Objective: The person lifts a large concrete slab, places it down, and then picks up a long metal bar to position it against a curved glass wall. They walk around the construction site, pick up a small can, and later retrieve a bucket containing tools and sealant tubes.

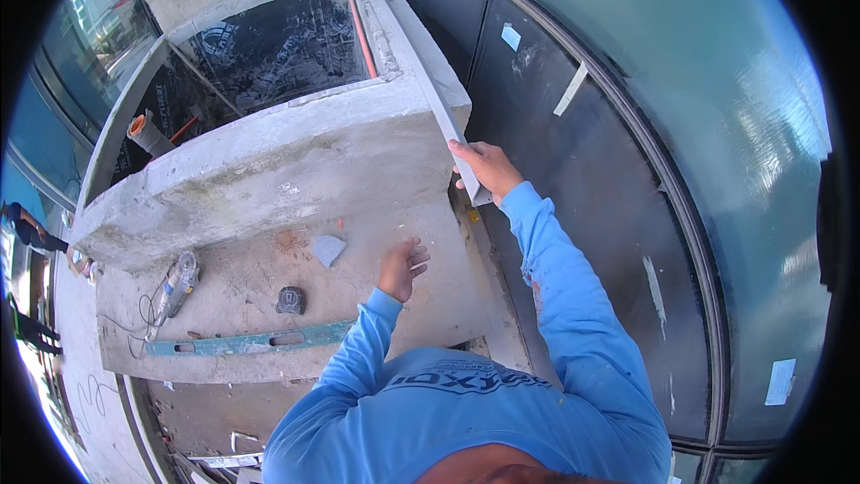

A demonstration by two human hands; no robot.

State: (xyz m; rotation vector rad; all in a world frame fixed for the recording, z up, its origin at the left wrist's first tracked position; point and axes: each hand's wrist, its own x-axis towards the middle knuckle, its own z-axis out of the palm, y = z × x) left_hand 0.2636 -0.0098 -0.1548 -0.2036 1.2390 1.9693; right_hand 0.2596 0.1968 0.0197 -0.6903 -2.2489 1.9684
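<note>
My right hand [494,169] grips the near end of a long grey straightedge bar [423,75], thumb on top and fingers around its edge. The bar runs away from me along the top of a rough concrete planter wall [302,138]. My left hand [405,267] hangs over the concrete ledge [430,309] with its fingers slightly apart and nothing in it. Left of that hand lies a broken grey slab piece [329,251]. A black tape measure [291,300] sits further left, behind a green spirit level [248,339].
A corded angle grinder [178,286] lies on the ledge at left. Inside the planter box are a dark lining [275,47], an orange conduit [359,30] and a wide pipe [149,134]. Large glass panels [591,168] rise close on my right. People [33,225] stand far left.
</note>
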